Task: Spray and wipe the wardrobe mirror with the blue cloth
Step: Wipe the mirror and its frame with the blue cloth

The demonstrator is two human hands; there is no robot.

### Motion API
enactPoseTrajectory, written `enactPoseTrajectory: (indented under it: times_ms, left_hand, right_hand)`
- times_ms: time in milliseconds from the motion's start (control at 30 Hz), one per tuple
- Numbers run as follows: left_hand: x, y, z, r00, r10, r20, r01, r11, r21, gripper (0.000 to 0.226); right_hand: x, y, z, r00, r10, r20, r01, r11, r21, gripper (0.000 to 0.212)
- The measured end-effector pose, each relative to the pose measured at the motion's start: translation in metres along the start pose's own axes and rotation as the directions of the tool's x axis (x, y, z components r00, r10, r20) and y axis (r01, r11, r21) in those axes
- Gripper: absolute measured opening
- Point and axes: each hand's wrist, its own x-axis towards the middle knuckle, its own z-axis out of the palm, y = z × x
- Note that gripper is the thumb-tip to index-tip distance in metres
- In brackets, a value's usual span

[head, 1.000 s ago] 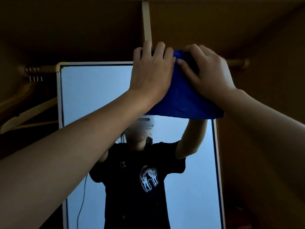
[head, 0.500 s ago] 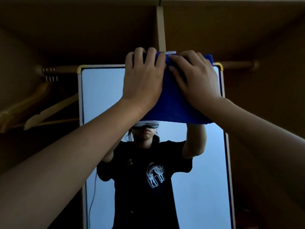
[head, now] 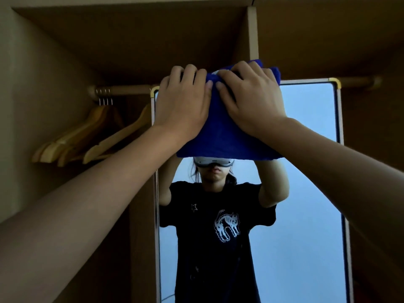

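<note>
Both hands are sliding the blue cloth (head: 220,132) leftward along the mirror (head: 306,193) top; left hand (head: 181,103) and right hand (head: 251,99) are pressing it, fingers curling over its upper edge.

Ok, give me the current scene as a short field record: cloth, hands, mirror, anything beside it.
cloth: blue cloth spread over the mirror's top edge, upper left part
left hand: left hand flat on the cloth, fingers curled over its top
right hand: right hand on the cloth, fingers bent
mirror: wardrobe mirror, upright, reflecting the person
beside: wooden hangers on the rail, left
spray bottle: not in view
</note>
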Motion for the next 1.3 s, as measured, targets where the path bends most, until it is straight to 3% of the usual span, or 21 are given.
enactPoseTrajectory:
  times_ms: [500, 1067, 1167, 1300]
  left_hand:
    - [-0.008, -0.048, -0.009, 0.999, 0.016, 0.042, -0.015, 1.000, -0.027, 0.043]
    - [-0.019, -0.061, -0.010, 0.989, -0.121, 0.084, 0.129, 0.987, -0.094, 0.046]
    - [-0.009, -0.069, -0.008, 0.980, -0.176, 0.093, 0.189, 0.969, -0.158, 0.046]
    - [-0.006, -0.088, 0.000, 0.982, -0.173, 0.080, 0.191, 0.911, -0.367, 0.044]
  right_hand:
    - [0.021, -0.045, 0.014, 0.996, 0.039, 0.084, -0.037, 0.999, -0.019, 0.045]
    - [0.040, -0.064, 0.010, 0.963, 0.020, 0.269, -0.002, 0.998, -0.065, 0.043]
    - [0.043, -0.069, 0.008, 0.963, 0.028, 0.268, -0.020, 0.999, -0.034, 0.040]
    - [0.046, -0.083, 0.011, 0.962, 0.045, 0.271, -0.031, 0.998, -0.057, 0.040]
